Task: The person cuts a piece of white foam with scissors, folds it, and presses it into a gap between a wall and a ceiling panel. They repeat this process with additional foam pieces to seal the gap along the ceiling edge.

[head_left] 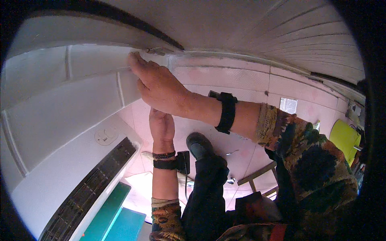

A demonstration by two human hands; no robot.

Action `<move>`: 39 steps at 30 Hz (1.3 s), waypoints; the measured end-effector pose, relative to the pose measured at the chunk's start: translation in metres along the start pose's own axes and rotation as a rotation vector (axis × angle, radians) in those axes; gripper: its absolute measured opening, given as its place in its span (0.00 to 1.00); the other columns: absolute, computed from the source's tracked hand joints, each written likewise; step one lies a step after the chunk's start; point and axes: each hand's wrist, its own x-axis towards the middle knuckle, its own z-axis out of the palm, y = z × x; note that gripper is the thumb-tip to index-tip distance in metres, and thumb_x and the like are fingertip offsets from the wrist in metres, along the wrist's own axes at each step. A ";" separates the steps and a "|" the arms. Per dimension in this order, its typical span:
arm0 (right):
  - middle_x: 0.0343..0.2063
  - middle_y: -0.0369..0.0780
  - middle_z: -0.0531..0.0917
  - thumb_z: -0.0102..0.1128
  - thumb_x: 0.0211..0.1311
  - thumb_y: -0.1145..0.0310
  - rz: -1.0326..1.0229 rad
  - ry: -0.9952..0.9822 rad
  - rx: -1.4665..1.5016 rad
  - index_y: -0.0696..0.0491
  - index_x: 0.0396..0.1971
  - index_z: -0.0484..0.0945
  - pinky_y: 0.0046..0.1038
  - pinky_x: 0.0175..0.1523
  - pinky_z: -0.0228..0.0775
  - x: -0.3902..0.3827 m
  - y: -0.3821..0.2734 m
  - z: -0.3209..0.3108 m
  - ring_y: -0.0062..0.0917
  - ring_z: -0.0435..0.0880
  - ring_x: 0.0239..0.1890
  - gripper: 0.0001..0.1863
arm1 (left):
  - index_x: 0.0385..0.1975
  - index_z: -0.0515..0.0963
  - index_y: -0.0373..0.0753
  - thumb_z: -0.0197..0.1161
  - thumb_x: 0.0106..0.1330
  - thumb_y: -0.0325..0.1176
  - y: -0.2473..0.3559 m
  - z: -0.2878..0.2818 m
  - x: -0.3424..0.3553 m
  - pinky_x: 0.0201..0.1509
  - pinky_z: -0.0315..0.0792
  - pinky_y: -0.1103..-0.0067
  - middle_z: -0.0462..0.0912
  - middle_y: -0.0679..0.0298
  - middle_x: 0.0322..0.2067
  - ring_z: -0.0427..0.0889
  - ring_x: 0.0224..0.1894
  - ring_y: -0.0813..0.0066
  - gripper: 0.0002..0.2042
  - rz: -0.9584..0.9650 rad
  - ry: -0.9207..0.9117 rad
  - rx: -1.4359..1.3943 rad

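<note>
My right hand [159,84] reaches in from the right, up against the white panelled surface [96,62]. Its fingers are curled in, and what they hold, if anything, is hidden. Close to the fingertips, a small metal fitting [159,51] sits along the panel's upper edge. Just below the right hand is my left hand [162,125], its forearm rising from the lower edge. The right hand covers the left one's fingers, so their state does not show. Both wrists wear black straps [227,113] with small dark boxes.
A white housing with a dark slatted grille [90,188] lies at lower left, beside green-blue boards [124,225]. Pinkish tiled floor [249,140] spreads below, with a metal frame [257,174] and a shiny square [288,105]. A yellow-green object [345,136] stands at right.
</note>
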 end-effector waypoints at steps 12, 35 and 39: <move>0.64 0.60 0.59 0.45 0.60 0.79 -0.114 -0.035 -0.060 0.61 0.65 0.50 0.41 0.67 0.60 -0.004 -0.011 0.005 0.55 0.66 0.61 0.32 | 0.63 0.61 0.35 0.57 0.69 0.32 -0.002 0.001 -0.002 0.66 0.62 0.72 0.68 0.62 0.59 0.68 0.61 0.70 0.24 0.005 -0.016 -0.017; 0.68 0.57 0.53 0.47 0.57 0.84 -0.409 0.133 -0.015 0.56 0.70 0.46 0.42 0.73 0.47 0.015 -0.085 -0.002 0.48 0.54 0.70 0.39 | 0.69 0.52 0.41 0.54 0.72 0.43 -0.016 -0.015 -0.012 0.67 0.64 0.68 0.60 0.61 0.65 0.64 0.64 0.63 0.30 -0.074 -0.103 -0.097; 0.66 0.54 0.60 0.47 0.57 0.84 -0.523 0.103 -0.022 0.52 0.69 0.49 0.41 0.70 0.57 0.020 -0.079 -0.019 0.49 0.61 0.67 0.39 | 0.69 0.51 0.41 0.56 0.71 0.41 -0.010 -0.014 -0.009 0.68 0.63 0.68 0.60 0.61 0.66 0.63 0.65 0.64 0.31 -0.065 -0.109 -0.067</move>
